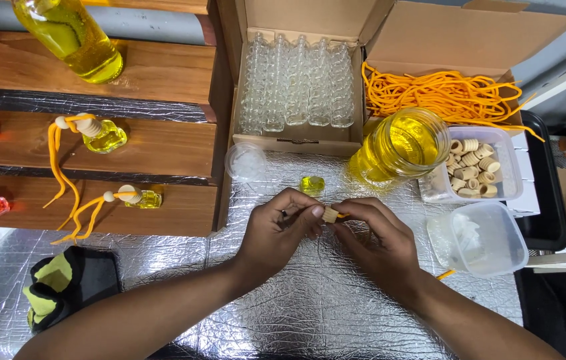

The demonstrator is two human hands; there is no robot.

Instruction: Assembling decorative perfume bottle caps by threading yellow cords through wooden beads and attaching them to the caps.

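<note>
A small pale wooden cap [330, 214] on an orange cord [341, 215] is pinched by left hand [276, 230] and right hand [376, 240]; the small yellow-filled glass bottle [311, 185] nearby could be toppled by a slipped pull.

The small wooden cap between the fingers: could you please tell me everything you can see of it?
The wooden cap is a short, pale tan cylinder that looks like unfinished wood. It is pinched between the fingertips of the left hand and right hand, above the foil-covered table. An orange cord pokes out of its right side.
</note>
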